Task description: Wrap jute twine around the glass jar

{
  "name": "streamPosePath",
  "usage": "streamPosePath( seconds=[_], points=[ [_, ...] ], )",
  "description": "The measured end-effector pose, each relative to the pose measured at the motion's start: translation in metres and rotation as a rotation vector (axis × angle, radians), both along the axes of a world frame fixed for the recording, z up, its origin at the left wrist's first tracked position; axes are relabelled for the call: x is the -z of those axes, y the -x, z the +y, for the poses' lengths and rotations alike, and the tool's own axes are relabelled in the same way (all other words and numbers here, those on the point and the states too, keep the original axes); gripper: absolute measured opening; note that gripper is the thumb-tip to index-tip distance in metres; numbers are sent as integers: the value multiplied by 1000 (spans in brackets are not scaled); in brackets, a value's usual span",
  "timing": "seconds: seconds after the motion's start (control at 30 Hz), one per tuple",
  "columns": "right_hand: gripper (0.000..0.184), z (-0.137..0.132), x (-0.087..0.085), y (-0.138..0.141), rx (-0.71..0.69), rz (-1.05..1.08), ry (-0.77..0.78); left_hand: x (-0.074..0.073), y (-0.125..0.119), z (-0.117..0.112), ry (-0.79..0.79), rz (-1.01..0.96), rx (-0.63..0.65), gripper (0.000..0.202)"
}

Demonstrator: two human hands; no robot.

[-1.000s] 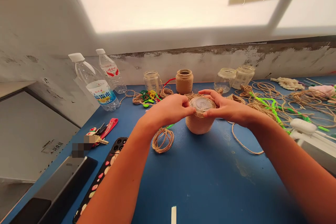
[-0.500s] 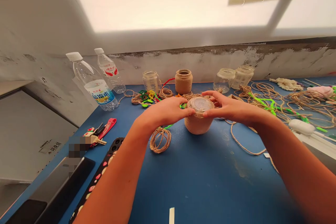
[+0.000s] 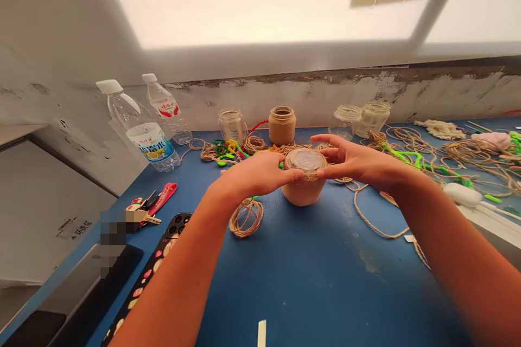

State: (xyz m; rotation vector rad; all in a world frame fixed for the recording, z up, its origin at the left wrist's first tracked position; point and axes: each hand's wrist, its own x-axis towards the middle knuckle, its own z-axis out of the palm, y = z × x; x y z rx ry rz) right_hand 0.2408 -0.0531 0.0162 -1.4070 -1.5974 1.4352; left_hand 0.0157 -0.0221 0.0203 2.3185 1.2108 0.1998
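Blue table (image 3: 325,282): twine-wrapped jar (image 3: 303,190) stands upright near mid-table. My left hand (image 3: 258,174) and right hand (image 3: 358,165) grip its upper edge from opposite sides, fingers curved, right fingers spread wider. Twine coil (image 3: 246,218) lies near my left hand.

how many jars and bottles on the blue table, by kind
Bare clear glass jars: 3
Jute-twine-wrapped jars: 2
Clear plastic bottles with white caps: 2
Total: 7
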Motion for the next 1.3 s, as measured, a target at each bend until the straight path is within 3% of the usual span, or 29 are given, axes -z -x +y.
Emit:
streamPosePath(
  seconds=[0.2,0.5,0.83,1.07,1.3],
  points=[
    [82,-1,2,3,-46,32,-12,2,-1,-1,19,-9,6,54],
    [77,-3,0,12,-3,3,-24,-2,-3,-7,48,-18,1,55],
    [76,-1,5,12,-28,-38,-74,-7,-8,-9,41,86,-94,55],
    [75,-1,3,12,-33,-43,-61,-7,-3,-7,53,-2,-29,48],
    [76,-2,2,13,-7,-59,-45,-10,3,-3,32,60,-16,54]
  ],
)
